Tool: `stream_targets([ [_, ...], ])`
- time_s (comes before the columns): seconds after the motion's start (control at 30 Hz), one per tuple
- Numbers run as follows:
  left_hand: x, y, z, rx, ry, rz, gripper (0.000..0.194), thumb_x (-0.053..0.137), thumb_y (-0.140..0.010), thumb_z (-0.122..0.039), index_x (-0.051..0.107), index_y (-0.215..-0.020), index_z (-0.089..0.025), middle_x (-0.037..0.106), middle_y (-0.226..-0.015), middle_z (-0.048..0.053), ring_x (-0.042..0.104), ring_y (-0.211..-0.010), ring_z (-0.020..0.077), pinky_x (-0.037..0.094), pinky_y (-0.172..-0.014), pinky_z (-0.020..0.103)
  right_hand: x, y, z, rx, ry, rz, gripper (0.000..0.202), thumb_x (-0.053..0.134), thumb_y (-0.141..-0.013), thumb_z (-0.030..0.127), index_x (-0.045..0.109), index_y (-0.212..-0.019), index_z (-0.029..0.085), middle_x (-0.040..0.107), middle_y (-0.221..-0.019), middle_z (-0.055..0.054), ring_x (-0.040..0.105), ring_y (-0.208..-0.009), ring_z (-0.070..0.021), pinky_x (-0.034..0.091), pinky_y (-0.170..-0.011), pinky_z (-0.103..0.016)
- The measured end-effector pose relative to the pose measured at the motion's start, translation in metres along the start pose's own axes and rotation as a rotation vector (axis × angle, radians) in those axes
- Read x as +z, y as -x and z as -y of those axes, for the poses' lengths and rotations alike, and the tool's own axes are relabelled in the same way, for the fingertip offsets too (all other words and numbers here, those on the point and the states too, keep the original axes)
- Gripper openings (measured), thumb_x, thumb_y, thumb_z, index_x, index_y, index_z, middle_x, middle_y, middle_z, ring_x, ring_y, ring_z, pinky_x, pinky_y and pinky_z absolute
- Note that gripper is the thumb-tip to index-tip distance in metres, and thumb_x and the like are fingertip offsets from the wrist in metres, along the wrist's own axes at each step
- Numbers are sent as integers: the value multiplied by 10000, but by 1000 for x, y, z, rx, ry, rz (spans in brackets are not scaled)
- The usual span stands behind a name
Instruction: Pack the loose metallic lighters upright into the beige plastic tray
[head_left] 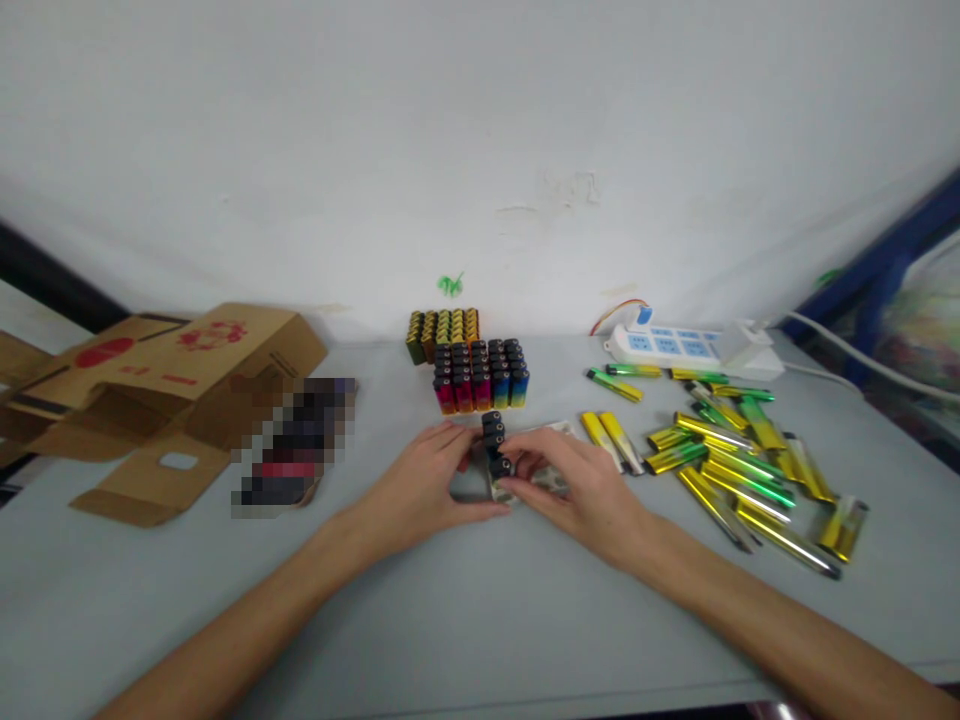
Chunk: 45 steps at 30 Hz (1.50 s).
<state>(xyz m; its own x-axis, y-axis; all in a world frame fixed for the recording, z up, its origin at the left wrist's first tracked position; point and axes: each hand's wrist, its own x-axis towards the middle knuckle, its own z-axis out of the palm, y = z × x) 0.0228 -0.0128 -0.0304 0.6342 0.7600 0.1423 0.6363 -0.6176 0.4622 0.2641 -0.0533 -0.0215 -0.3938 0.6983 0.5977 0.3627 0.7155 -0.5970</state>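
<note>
Black-capped tubes (493, 440) stand between our left hand (421, 482), whose grip we cannot tell, and our right hand (583, 490), pinching the nearest.

Open bench (465, 620) between the forearms, near side, approx. down to the front edge. Far L blocked by cardboard box (165, 375), flaps out, w/ pixelated dark item (304, 440) just R of it; free strip betw. that & L hand (416, 485). Straight back: upright coloured block (481, 390), gold-topped block (442, 335) behind, then wall (480, 150). Narrow lane betw. coloured block & power strip (664, 345). R of R hand (581, 485): yellow pcs (598, 432), then loose gold/green pile (750, 470), no clean pass. Nr R corner free.
</note>
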Motion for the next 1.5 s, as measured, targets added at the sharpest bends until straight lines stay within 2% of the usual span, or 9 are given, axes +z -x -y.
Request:
stream_targets([
  [0.27, -3, 0, -1, -28, 1, 9, 510, 891, -804, -631, 574, -918, -248, 693, -956, 45, 698, -1006, 320, 575, -993, 500, -15, -2, -1, 32, 238, 115, 295, 669, -1085, 461, 707, -1121, 171, 794, -956, -77, 767, -803, -210, 612, -738, -330],
  [0.43, -6, 0, -1, -65, 4, 17, 546, 870, -796, -677, 518, -842, -262, 689, -947, 50, 698, -987, 317, 581, -960, 477, -62, -11, -7, 186, 443, 216, 263, 601, -1120, 417, 750, -1098, 201, 827, -994, -81, 777, -895, -256, 592, -820, -374],
  [0.53, -10, 0, -1, -81, 24, 19, 566, 841, -797, -714, 497, -807, -265, 675, -924, 47, 692, -925, 300, 587, -894, 447, -105, -8, -12, 311, 500, 99, 245, 585, -1111, 381, 760, -1063, 218, 843, -1062, -84, 797, -948, -260, 604, -855, -373],
  [0.67, -14, 3, 2, -116, 14, 21, 558, 809, -806, -746, 541, -835, -257, 670, -904, 43, 676, -854, 279, 576, -833, 422, -157, 31, -17, 389, 668, -22, 366, 501, -1120, 495, 749, -1214, 243, 794, -1271, -125, 766, -1161, -330, 592, -1048, -489],
  [0.77, -15, 4, 4, -125, 9, 24, 535, 801, -818, -731, 595, -889, -243, 675, -910, 47, 668, -836, 266, 575, -814, 412, -175, 82, -26, 443, 775, -9, 520, 442, -1114, 581, 652, -1482, 279, 579, -1648, -137, 537, -1535, -381, 415, -1291, -597],
  [0.87, -16, 4, 4, -112, 13, 17, 520, 805, -821, -717, 599, -889, -244, 674, -906, 41, 666, -825, 258, 582, -804, 406, -171, 128, -38, 552, 789, 149, 638, 373, -1126, 587, 447, -1702, 325, 395, -1803, -86, 284, -1688, -410, 316, -1320, -715],
  [0.97, -15, 4, 5, -93, 14, -3, 533, 800, -824, -734, 576, -869, -252, 666, -893, 32, 661, -812, 258, 589, -789, 414, -155, 146, -45, 605, 851, 222, 672, 372, -1128, 589, 310, -1765, 385, 348, -1824, -44, 218, -1704, -417, 247, -1314, -780],
  [1.17, -13, 8, 12, -89, -2, -2, 562, 773, -839, -765, 615, -943, -235, 674, -906, 27, 657, -824, 253, 581, -790, 409, -130, 122, -43, 530, 863, 232, 694, 417, -1133, 572, 269, -1776, 359, 362, -1816, -106, 295, -1688, -389, 258, -1307, -771],
  [1.5, -18, 5, 5, -106, -10, 6, 538, 796, -826, -734, 602, -891, -237, 677, -886, 34, 661, -793, 253, 558, -733, 387, -107, 92, -41, 489, 871, 216, 632, 394, -1143, 584, 448, -1713, 319, 382, -1778, -206, 264, -1682, -468, 265, -1272, -813],
])
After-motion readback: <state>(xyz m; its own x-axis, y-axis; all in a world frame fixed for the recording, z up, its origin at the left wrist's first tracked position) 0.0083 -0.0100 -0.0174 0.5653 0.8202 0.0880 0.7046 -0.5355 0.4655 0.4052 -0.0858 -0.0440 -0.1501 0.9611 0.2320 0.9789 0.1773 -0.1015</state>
